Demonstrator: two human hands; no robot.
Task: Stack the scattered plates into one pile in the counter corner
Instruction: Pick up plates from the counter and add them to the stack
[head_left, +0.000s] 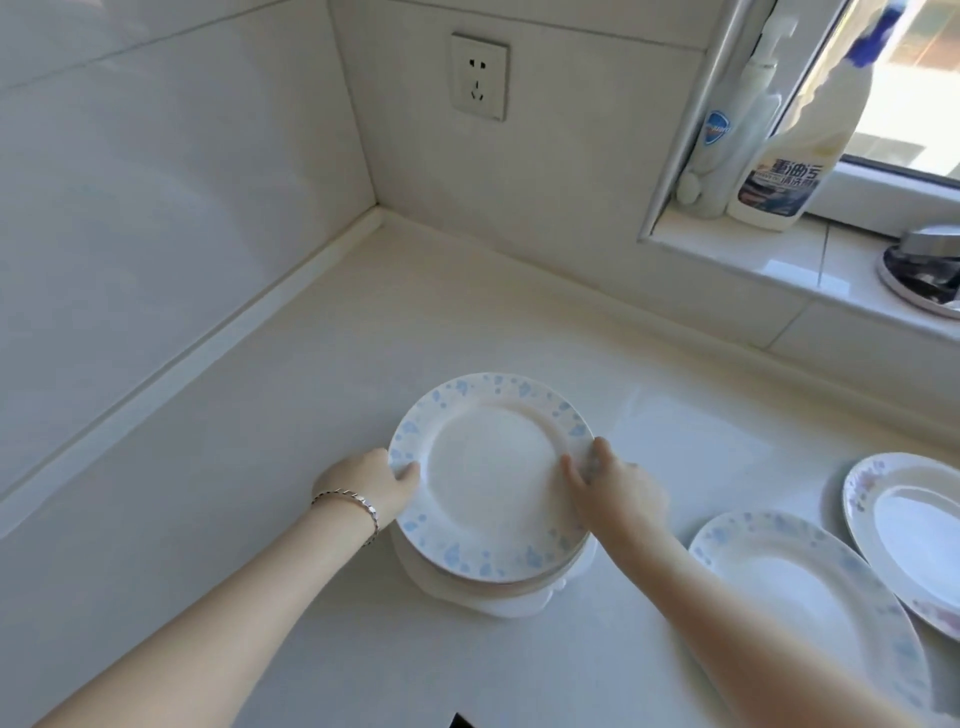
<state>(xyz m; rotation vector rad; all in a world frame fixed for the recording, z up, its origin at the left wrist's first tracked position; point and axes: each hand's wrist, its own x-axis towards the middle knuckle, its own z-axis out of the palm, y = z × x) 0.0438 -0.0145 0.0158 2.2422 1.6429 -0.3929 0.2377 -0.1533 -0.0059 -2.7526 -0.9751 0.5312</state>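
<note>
A pile of plates (493, 483) sits mid-counter, its top plate white with a blue-speckled rim. A plain white plate (498, 597) shows under it at the near side. My left hand (371, 480) grips the pile's left rim, thumb on top. My right hand (613, 480) grips the right rim, fingers over the edge. Two more plates lie apart on the right: a blue-speckled one (800, 582) and a floral-rimmed one (914, 535). The counter corner (382, 218) lies far back to the left.
Tiled walls meet at the corner, with a wall socket (479, 77) above. On the window sill (769, 260) stand a pump bottle (727, 135), a cleaner bottle (800, 150) and a metal object (924, 270).
</note>
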